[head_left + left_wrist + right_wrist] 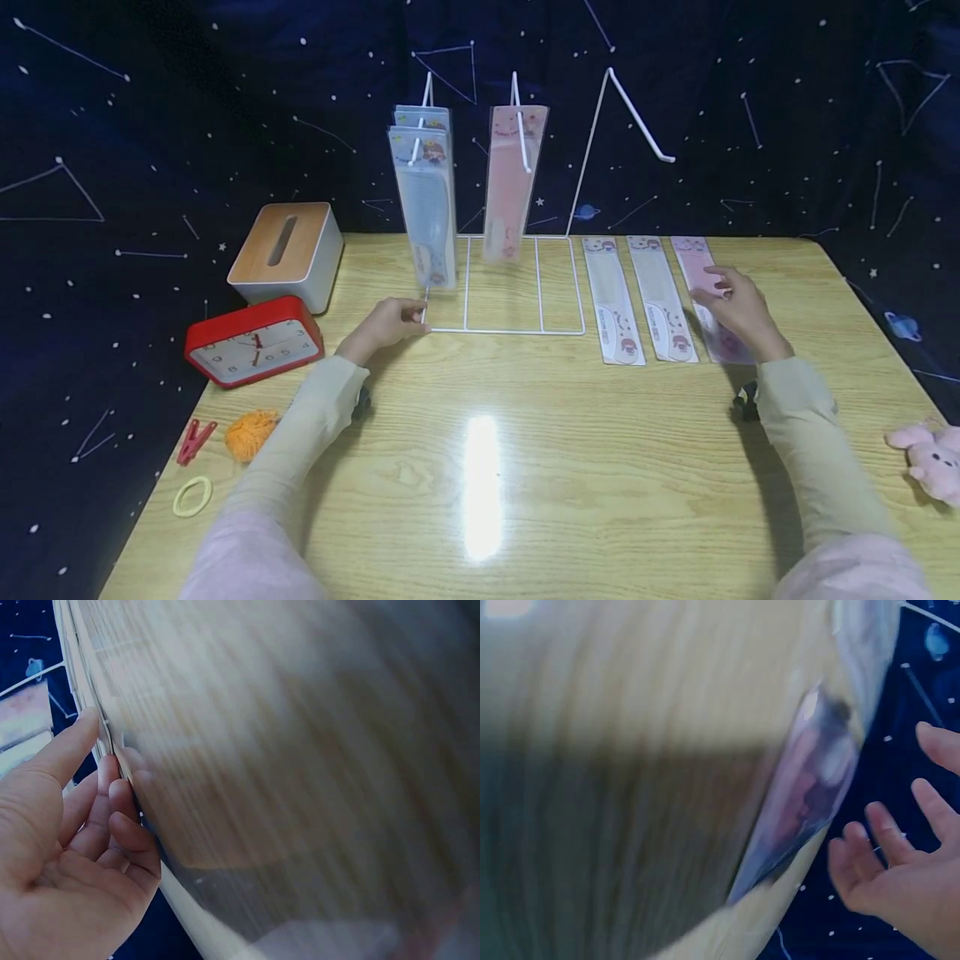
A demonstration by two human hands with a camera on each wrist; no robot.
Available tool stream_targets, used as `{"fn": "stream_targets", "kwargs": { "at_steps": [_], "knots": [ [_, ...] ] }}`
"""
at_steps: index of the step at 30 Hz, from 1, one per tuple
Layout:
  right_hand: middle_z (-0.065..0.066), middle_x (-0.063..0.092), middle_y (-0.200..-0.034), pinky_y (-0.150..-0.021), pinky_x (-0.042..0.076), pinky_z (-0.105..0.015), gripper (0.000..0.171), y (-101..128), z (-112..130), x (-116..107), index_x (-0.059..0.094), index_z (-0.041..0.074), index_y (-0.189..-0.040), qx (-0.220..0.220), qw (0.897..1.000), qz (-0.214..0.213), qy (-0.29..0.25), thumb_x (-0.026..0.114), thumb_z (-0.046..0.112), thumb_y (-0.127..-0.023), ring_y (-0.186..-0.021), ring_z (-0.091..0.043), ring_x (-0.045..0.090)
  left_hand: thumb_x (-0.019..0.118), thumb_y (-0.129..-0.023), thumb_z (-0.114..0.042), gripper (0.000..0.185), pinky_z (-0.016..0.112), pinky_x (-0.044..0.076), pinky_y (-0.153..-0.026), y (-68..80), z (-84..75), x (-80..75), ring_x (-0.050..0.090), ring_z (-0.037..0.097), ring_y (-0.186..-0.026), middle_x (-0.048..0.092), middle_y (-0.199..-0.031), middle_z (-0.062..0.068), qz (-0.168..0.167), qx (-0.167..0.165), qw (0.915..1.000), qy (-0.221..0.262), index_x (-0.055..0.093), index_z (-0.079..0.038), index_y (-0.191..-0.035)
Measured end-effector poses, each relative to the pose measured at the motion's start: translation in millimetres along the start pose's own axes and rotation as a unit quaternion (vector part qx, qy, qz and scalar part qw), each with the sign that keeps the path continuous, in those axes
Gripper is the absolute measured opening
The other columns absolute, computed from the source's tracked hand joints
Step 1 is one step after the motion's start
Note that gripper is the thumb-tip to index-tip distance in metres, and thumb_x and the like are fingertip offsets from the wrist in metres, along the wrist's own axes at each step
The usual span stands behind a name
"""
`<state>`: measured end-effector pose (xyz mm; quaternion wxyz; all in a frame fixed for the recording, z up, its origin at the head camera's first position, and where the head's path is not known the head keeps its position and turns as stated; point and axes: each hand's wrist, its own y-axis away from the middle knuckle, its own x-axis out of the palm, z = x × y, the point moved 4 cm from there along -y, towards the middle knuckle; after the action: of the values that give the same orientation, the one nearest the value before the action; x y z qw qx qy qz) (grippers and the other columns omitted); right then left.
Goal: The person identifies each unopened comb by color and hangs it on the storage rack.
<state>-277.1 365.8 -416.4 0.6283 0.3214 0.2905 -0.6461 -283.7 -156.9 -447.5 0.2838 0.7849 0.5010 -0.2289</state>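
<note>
A white wire rack [517, 331] stands at the back of the wooden table [480, 467]. Blue comb packs [426, 200] hang on its left hook, a pink comb pack [512, 183] on the middle one, and the right hook [637, 112] is bare. My left hand [386, 322] pinches the rack's front left base wire [112, 742] between thumb and fingers [120, 795]. Three comb packs lie flat to the right: two whitish ones [613, 300] [662, 296] and a pink pack [701, 271]. My right hand [731, 304] hovers over that pink pack [810, 787], fingers [885, 832] spread, holding nothing.
A wooden-topped tissue box [288, 250] and a red clock [255, 340] sit at the left. Near the left front edge lie an orange ball [251, 433], a red clothespin [195, 440] and a yellow hair band [192, 496]. A pink plush toy [933, 458] lies at the right edge.
</note>
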Motion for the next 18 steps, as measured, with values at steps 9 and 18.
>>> {"fn": "stream_targets", "kwargs": {
  "at_steps": [9, 18],
  "knots": [
    [-0.041, 0.026, -0.139, -0.094, 0.022, -0.07, 0.071, -1.6, -21.5, -0.1, 0.03, -0.004, -0.142, 0.065, 0.993, 0.059, 0.082, 0.061, 0.032, -0.09, -0.117, -0.062, 0.023, 0.068, -0.088, -0.016, 0.056, 0.021, 0.044, -0.062, -0.7, 1.1, -1.3, 0.05, 0.016, -0.078, 0.058, -0.096, 0.009, -0.002, 0.0, 1.0, -0.001, 0.047, 0.003, -0.137],
    [-0.039, 0.024, -0.142, -0.104, 0.019, -0.065, 0.072, -4.6, -26.1, -1.7, 0.033, -0.007, -0.14, 0.092, 0.992, 0.071, 0.048, 0.066, 0.028, -0.087, -0.124, -0.055, 0.026, 0.067, -0.089, -0.015, 0.055, 0.022, 0.044, -0.066, -0.6, 1.5, -1.0, 0.05, 0.017, -0.083, 0.059, -0.097, 0.009, -0.005, -0.006, 0.9999, 0.008, 0.047, 0.002, -0.137]
  ]
}}
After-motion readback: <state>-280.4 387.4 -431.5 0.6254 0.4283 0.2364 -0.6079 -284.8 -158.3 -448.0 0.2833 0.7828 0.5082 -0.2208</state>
